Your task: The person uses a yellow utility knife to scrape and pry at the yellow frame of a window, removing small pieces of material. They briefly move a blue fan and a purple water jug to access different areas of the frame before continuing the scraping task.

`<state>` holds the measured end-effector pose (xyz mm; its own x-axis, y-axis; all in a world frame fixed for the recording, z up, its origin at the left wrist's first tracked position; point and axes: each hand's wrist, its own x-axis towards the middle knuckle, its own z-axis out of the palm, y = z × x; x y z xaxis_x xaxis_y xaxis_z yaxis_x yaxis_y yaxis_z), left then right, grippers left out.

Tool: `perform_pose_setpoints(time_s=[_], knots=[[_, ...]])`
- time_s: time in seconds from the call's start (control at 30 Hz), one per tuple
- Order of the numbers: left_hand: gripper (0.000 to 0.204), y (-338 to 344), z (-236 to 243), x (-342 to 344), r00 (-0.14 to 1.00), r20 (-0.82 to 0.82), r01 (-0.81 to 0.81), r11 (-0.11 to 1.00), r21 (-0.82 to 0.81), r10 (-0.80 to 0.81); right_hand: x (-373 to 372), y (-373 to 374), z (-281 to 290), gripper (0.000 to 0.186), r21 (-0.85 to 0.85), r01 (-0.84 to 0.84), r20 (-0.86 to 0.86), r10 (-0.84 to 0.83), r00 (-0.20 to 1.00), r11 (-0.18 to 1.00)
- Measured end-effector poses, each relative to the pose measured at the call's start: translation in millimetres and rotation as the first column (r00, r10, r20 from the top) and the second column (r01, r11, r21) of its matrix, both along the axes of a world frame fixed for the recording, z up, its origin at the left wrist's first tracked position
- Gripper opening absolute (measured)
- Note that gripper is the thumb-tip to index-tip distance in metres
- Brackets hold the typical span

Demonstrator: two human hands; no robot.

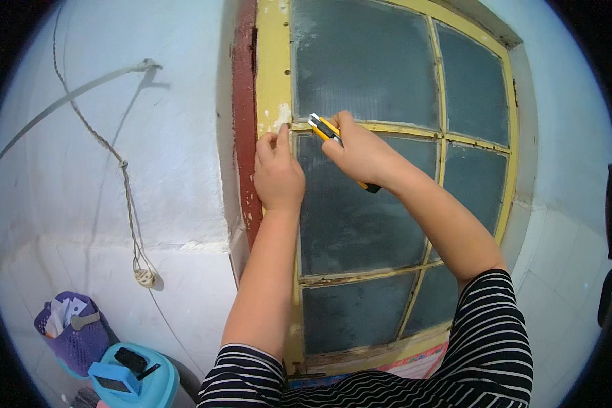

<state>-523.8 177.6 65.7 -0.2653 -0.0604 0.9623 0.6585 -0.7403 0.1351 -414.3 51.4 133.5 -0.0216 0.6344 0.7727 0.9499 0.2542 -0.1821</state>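
A yellow-and-black utility knife (328,129) is in my right hand (362,151), the fingers wrapped round its handle. Its tip points up and left, close to the crossbar of the yellow window frame (273,47). My left hand (279,170) rests against the frame's left upright, one finger stretched upward and the others partly bent; it holds nothing that I can see. Just above that finger, the yellow paint has chipped to a pale patch (283,114). Grey glass panes (364,64) fill the frame.
A red-brown post (245,102) borders the frame. On the left wall hang a twisted cord (126,183) and a curved strip (61,102). Low at left are a purple basket (78,347) and a turquoise lidded bucket (163,370) with a blue block (114,378) on it.
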Motion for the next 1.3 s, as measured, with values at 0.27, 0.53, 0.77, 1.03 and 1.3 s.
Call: perform_pose_setpoints(time_s=[0.27,0.53,0.77,1.03,1.3], knots=[[0.041,2,-4,1,1.000,-0.009,-0.007,0.999,0.031,0.007,29,-17,-10,0.035,0.072,-0.201,0.015,0.201,0.980,0.977],[0.036,5,2,1,0.999,0.033,0.026,0.995,0.099,-0.029,38,12,-42,0.034,-0.019,-0.348,-0.038,0.347,0.937,0.937],[0.036,8,3,-5,0.995,0.037,0.084,0.990,0.115,-0.089,21,37,-43,0.036,0.008,-0.360,-0.305,0.345,0.888,0.933],[0.035,8,3,-7,0.996,0.031,0.074,0.989,0.132,-0.078,18,46,-34,0.037,0.020,-0.327,-0.306,0.317,0.898,0.945],[0.034,9,4,-4,0.996,0.044,0.062,0.982,0.181,-0.071,17,44,-28,0.035,-0.034,-0.351,-0.312,0.324,0.893,0.936]])
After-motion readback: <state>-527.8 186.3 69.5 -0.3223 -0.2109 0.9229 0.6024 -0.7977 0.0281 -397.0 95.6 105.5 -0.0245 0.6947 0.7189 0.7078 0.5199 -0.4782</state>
